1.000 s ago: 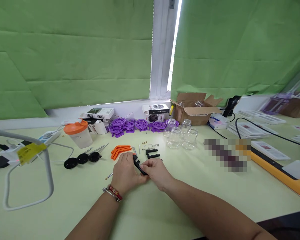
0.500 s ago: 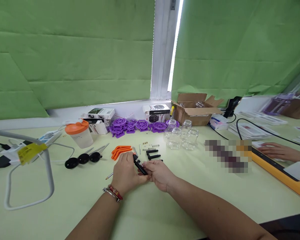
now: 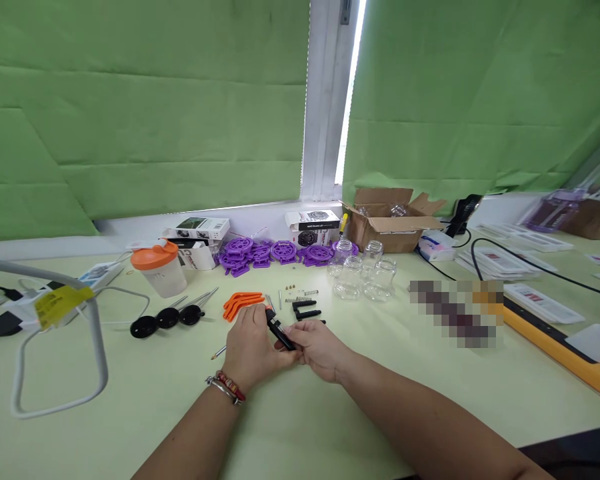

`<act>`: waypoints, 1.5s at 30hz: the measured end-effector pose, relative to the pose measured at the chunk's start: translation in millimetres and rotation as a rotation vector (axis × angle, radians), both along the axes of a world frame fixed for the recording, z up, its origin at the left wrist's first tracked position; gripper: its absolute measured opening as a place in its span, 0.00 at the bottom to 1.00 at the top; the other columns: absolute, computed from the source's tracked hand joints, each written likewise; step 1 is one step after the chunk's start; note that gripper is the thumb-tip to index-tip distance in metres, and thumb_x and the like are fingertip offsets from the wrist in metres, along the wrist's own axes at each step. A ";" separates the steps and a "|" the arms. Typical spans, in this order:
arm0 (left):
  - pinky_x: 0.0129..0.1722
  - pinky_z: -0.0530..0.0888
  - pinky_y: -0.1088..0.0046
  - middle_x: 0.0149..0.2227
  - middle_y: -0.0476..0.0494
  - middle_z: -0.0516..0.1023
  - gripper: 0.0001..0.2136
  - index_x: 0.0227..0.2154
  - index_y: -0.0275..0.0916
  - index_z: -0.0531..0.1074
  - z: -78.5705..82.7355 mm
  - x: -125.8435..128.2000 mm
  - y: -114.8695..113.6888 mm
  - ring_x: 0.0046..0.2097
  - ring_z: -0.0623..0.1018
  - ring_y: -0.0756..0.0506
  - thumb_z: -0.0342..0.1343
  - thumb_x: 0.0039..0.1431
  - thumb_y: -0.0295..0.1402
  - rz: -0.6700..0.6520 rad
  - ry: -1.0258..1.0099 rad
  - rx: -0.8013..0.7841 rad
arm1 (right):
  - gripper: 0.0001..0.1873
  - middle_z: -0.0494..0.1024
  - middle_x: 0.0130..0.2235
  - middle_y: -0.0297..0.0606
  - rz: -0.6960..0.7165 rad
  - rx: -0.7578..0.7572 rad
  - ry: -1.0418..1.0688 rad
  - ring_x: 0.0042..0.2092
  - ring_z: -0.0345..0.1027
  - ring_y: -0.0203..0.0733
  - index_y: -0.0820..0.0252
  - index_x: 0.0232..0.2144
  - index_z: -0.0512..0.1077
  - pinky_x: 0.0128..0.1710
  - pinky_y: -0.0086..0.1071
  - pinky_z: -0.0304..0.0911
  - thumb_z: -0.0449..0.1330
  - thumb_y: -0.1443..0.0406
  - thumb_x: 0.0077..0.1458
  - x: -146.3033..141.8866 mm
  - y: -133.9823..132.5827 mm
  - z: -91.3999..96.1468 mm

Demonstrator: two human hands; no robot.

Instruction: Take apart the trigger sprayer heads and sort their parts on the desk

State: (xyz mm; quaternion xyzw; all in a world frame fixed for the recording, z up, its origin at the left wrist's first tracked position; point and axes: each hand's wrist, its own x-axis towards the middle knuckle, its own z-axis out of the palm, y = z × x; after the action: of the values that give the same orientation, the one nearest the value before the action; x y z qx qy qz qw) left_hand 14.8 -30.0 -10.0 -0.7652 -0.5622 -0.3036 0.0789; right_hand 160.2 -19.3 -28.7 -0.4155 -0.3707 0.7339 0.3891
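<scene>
Both my hands meet at the middle of the pale green table (image 3: 290, 427). My left hand (image 3: 250, 350) and my right hand (image 3: 320, 347) are closed together on a small black plastic part (image 3: 279, 330) that slants between them. Just beyond lie orange plastic pieces (image 3: 241, 303), two more black parts (image 3: 306, 309), small springs and pins (image 3: 300, 291) and a thin pen-like tool (image 3: 219, 351).
Behind are purple wheel-shaped parts (image 3: 275, 252), several glass jars (image 3: 363, 270), an open cardboard box (image 3: 387, 223), small printed boxes (image 3: 197, 230) and an orange-lidded cup (image 3: 159, 267). Black round-handled tools (image 3: 167, 319) lie left. A grey cable loop (image 3: 97, 347) is far left, a yellow bar (image 3: 555, 340) right.
Another person's hand that showed at the right edge half a second ago is gone. My hands have barely shifted on the black part.
</scene>
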 end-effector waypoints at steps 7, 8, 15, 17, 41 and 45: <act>0.38 0.72 0.60 0.37 0.37 0.72 0.32 0.40 0.36 0.64 0.7 1.5 -0.5 0.40 0.73 0.36 0.63 0.31 0.49 0.005 -0.005 -0.011 | 0.20 0.74 0.21 0.34 -0.111 0.026 0.056 0.26 0.71 0.40 0.65 0.23 0.70 0.27 0.32 0.64 0.72 0.60 0.28 -1.6 -1.4 0.8; 0.38 0.72 0.60 0.37 0.36 0.72 0.33 0.41 0.35 0.64 0.6 1.4 -0.2 0.41 0.73 0.36 0.63 0.31 0.49 0.006 -0.002 -0.008 | 0.19 0.74 0.21 0.35 -0.108 0.016 0.077 0.27 0.72 0.40 0.65 0.23 0.70 0.27 0.32 0.64 0.72 0.60 0.30 -1.8 -1.7 1.0; 0.38 0.71 0.59 0.38 0.36 0.73 0.34 0.41 0.36 0.64 1.3 0.6 0.4 0.42 0.73 0.34 0.64 0.30 0.49 -0.001 0.007 0.025 | 0.14 0.78 0.26 0.42 -0.060 -0.102 0.118 0.29 0.73 0.40 0.66 0.24 0.71 0.26 0.30 0.62 0.68 0.61 0.39 -0.9 -0.5 -0.6; 0.39 0.71 0.59 0.38 0.36 0.73 0.34 0.42 0.36 0.64 0.6 0.5 0.3 0.42 0.73 0.34 0.64 0.30 0.49 -0.002 0.003 0.019 | 0.14 0.77 0.25 0.41 -0.061 -0.070 0.150 0.29 0.73 0.41 0.66 0.24 0.71 0.28 0.31 0.63 0.70 0.63 0.36 -0.5 -0.2 -1.6; 0.38 0.71 0.59 0.38 0.35 0.72 0.36 0.41 0.36 0.65 -2.1 -1.1 4.1 0.42 0.73 0.34 0.62 0.30 0.54 0.003 0.016 0.001 | 0.21 0.76 0.25 0.38 -0.093 0.098 -0.032 0.28 0.69 0.39 0.66 0.28 0.76 0.30 0.32 0.62 0.66 0.53 0.38 -0.4 -11.4 8.6; 0.38 0.71 0.59 0.38 0.36 0.72 0.34 0.41 0.37 0.64 -4.8 -1.7 5.6 0.42 0.73 0.34 0.62 0.30 0.52 0.020 0.009 -0.012 | 0.19 0.75 0.24 0.37 -0.078 0.170 -0.075 0.28 0.67 0.37 0.66 0.27 0.77 0.31 0.31 0.59 0.64 0.53 0.41 0.9 -10.6 3.3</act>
State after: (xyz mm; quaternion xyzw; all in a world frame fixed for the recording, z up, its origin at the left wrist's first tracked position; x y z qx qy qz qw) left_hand 13.1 -24.4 -14.8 -0.7612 -0.5713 -0.2961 0.0801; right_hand 161.1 -29.9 -25.5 -0.4224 -0.4296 0.6680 0.4369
